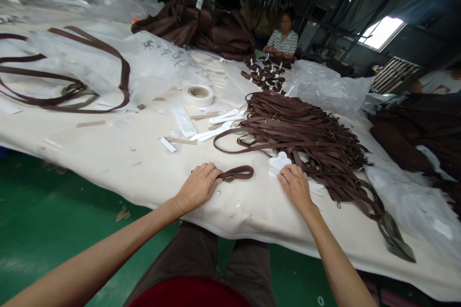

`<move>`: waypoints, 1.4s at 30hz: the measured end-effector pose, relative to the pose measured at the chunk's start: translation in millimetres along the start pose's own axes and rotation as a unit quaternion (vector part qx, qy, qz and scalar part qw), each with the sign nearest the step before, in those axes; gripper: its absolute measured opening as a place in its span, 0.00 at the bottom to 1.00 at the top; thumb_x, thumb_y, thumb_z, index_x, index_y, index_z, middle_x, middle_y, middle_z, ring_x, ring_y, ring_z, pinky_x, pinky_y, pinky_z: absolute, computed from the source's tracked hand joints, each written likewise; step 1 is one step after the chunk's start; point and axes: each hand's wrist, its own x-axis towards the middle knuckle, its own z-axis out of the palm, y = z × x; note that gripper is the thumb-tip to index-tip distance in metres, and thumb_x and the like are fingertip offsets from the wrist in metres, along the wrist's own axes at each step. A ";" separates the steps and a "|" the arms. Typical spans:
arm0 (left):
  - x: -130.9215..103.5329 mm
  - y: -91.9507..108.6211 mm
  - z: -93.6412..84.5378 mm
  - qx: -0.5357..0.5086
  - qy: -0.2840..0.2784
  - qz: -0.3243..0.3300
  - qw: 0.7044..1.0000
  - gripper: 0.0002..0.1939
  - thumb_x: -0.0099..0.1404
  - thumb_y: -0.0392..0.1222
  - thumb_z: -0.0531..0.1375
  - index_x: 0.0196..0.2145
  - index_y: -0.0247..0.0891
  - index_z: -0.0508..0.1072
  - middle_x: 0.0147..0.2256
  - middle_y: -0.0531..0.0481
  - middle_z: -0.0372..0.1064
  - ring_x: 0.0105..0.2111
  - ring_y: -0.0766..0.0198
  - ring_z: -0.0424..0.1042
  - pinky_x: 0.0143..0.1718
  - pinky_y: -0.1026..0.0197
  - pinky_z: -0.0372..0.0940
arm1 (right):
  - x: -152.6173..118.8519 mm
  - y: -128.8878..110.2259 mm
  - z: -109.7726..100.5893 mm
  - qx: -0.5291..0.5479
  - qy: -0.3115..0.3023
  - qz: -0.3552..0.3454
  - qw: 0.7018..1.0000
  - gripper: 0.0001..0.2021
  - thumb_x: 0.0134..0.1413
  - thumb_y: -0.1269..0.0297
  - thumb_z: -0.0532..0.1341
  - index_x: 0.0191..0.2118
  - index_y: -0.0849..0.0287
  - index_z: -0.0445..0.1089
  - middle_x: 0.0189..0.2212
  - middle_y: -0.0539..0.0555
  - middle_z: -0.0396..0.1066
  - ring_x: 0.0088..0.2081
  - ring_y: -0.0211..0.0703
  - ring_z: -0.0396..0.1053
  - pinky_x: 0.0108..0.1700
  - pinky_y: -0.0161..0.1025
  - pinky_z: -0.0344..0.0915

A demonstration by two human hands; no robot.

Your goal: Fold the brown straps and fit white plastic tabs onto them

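Near the front edge of the table, my left hand [201, 184] is closed around a folded brown strap [240, 172], whose looped end and brass buckle stick out to the right. My right hand [296, 184] touches a small stack of white rounded tags [279, 163], its fingertips bent over their lower right edge; whether it pinches one is hard to tell. Behind and right of that hand lies a big pile of brown straps [298, 124] with brass buckles.
A white tape roll [199, 95] and white strips [226, 116] lie mid-table. Loose straps [124, 76] rest on plastic at the left. Brown bags [223, 31] and bundled straps [268, 74] are at the back, where a person [284, 38] sits. Plastic sheeting [406, 201] covers the right side.
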 end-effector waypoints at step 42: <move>62.2 89.6 -20.6 -0.636 -0.009 -0.104 0.764 0.15 0.67 0.53 0.59 0.38 0.36 0.68 0.29 0.54 0.64 0.23 0.71 0.55 0.25 0.66 0.52 | 13.2 -52.8 -33.4 0.483 -0.034 0.241 0.841 0.19 0.57 0.43 0.55 0.30 0.56 0.65 0.19 0.47 0.65 0.21 0.37 0.60 0.24 0.34 0.56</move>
